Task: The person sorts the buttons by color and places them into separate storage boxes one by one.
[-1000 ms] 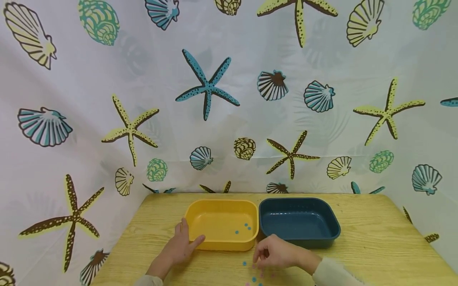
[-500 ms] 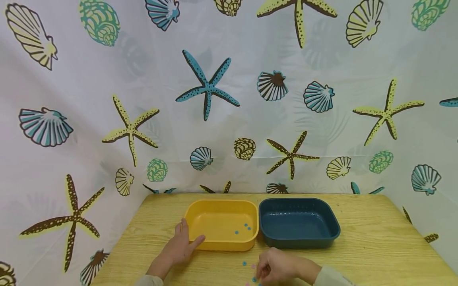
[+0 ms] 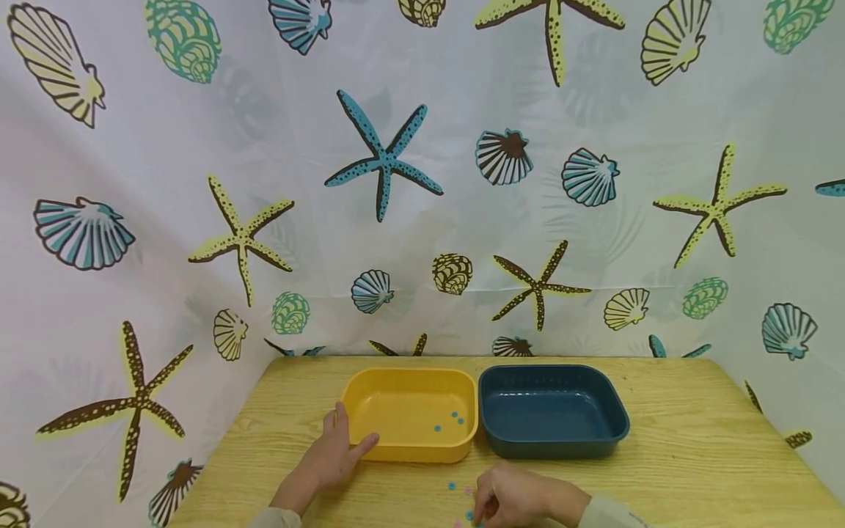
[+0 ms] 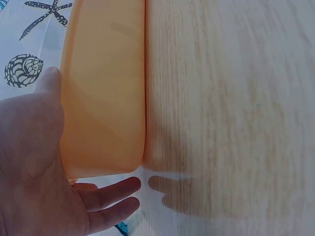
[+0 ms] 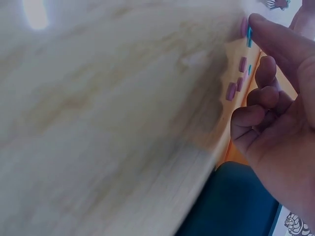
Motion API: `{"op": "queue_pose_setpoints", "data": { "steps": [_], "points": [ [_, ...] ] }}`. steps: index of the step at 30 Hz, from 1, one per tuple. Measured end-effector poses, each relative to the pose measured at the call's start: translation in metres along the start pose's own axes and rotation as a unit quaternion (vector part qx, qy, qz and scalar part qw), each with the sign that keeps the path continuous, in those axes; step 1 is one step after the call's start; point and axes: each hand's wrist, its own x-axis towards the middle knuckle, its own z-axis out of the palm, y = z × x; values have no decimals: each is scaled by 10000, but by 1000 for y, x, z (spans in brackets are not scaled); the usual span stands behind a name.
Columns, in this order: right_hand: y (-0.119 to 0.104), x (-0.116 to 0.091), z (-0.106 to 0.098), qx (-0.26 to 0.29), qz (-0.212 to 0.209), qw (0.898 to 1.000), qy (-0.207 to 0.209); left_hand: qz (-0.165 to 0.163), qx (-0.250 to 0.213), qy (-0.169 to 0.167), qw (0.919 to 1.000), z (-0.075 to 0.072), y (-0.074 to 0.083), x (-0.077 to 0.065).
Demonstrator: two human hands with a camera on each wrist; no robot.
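Note:
My left hand [image 3: 330, 453] rests on the front left corner of a yellow plastic tub [image 3: 408, 453]. Its thumb lies by the front rim, and the left wrist view shows fairly straight fingers [image 4: 115, 195] past the tub's end. Low in front of the tubs, my right hand [image 3: 511, 495] reaches down with bent fingers among small flat round pieces like buttons. The right wrist view has a fingertip [image 5: 256, 20] next to a blue piece [image 5: 249, 37] and a pink piece [image 5: 244, 27]; whether it pinches one is unclear. Several blue pieces [image 3: 438, 428] lie inside the yellow tub.
A dark blue tub [image 3: 554, 449] stands against the yellow one's right side. More blue pieces [image 3: 452, 485] and pink pieces [image 3: 468, 490] lie on the wooden table [image 3: 686, 440]. A sea-patterned curtain [image 3: 422, 220] rises behind and at both sides.
My right hand has moved toward me, away from the dark blue tub and down to the nearer pieces. My left hand and both tubs have stayed put.

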Motion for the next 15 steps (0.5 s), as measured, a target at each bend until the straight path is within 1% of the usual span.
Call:
{"op": "queue_pose_setpoints", "data": {
  "steps": [2, 6, 9, 15],
  "points": [
    [1, 0, 1, -44, -47, 10000, 8, 11, 25, 19, 10000, 0, 0, 0],
    [1, 0, 1, 60, 47, 10000, -18, 17, 63, 56, 10000, 1, -1, 0],
    [1, -1, 0, 236, 255, 9994, -92, 7, 57, 58, 10000, 2, -2, 0],
    [-1, 0, -1, 231, 494, 9983, -210, 4, 47, 42, 10000, 2, -3, 1]
  ]
}}
